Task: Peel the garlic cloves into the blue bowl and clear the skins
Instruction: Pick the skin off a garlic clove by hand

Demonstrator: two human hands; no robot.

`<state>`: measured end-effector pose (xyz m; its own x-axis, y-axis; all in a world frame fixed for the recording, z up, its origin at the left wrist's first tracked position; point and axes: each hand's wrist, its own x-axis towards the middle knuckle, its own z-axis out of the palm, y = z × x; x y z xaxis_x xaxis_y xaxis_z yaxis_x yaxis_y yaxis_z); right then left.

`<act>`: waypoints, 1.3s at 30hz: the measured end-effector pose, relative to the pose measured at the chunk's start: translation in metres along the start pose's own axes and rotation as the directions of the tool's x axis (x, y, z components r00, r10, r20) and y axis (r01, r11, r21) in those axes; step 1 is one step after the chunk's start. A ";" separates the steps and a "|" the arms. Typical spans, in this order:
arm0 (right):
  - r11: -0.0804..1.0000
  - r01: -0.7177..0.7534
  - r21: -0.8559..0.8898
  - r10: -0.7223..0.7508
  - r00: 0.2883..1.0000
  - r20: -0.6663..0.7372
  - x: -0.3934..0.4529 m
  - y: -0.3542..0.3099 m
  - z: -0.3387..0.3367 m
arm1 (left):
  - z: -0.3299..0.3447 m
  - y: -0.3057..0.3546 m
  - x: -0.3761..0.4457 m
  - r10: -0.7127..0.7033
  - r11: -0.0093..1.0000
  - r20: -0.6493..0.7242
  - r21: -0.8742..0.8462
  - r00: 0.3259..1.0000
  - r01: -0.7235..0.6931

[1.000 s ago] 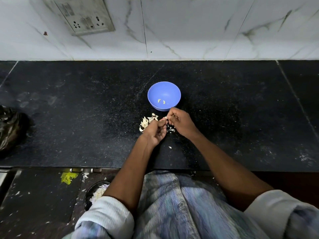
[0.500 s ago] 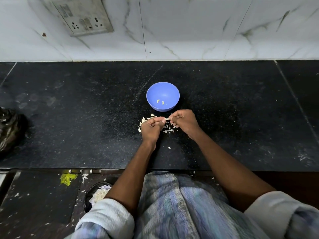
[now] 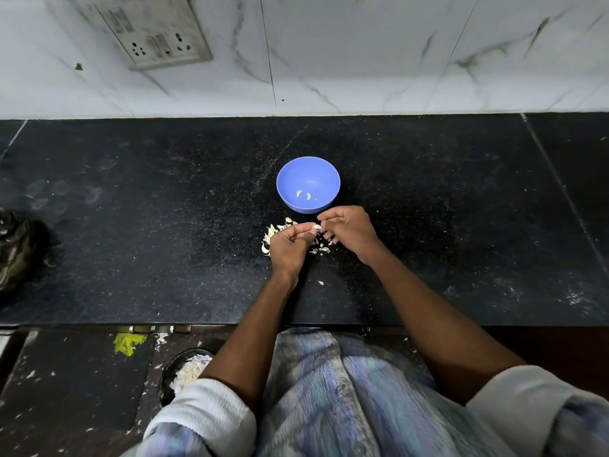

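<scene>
Head view: one blue bowl [image 3: 308, 183] is seen upright on the black tabletop [image 3: 131, 225], near the middle, and two peeled cloves [image 3: 304, 194] are counted on its floor, lying side by side. Just in front of the bowl, two hands are held close together above the tabletop. One garlic clove [image 3: 317, 227] is pinched at the tips of the left hand [image 3: 290, 245], whose fingers [image 3: 301, 226] are curled round it. The right hand [image 3: 351, 230] is held just beside the clove with its fingers curled inward; whether its fingertips actually touch the clove cannot be told. One heap of garlic pieces [image 3: 268, 237] lies on the tabletop, partly hidden behind the left hand, and whether these are whole cloves or skins cannot be told. A scatter of small white skins [image 3: 323, 249] lies beneath and between the hands, too small to be counted. One further scrap [image 3: 320, 283] lies apart, nearer the front edge. One dark bag [image 3: 18, 249] is seen at the far left of the tabletop. One switch plate [image 3: 155, 31] is fixed to the marble wall [image 3: 395, 54]. Below the front edge, one dark container [image 3: 186, 371] holding white scraps is seen on the floor [image 3: 66, 390], and one yellow scrap [image 3: 127, 343] lies near it.
</scene>
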<state>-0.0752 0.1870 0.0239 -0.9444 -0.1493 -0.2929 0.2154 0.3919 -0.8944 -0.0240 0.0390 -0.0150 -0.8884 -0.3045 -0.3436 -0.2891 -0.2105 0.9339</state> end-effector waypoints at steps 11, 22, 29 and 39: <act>0.994 -0.055 0.097 0.052 0.998 0.033 0.002 0.003 0.003 | -0.009 0.003 -0.002 0.378 0.749 0.061 0.567 0.924 -0.343; 0.975 -0.095 0.201 0.089 0.995 0.037 0.000 0.005 -0.001 | -0.005 0.007 -0.005 0.394 0.720 0.135 0.570 0.909 -0.396; 0.969 -0.089 0.230 0.083 0.996 0.036 -0.002 0.005 -0.002 | -0.002 0.011 -0.008 0.411 0.689 0.161 0.590 0.897 -0.421; 0.936 -0.189 0.298 0.175 0.982 0.073 -0.001 0.005 0.001 | -0.001 0.011 -0.009 0.414 0.678 0.167 0.599 0.895 -0.425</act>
<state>-0.0725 0.1877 0.0197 -0.8715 -0.1442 -0.4687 0.4540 0.1242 -0.8823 -0.0191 0.0389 -0.0015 -0.9743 -0.2041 0.0952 -0.0318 0.5432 0.8390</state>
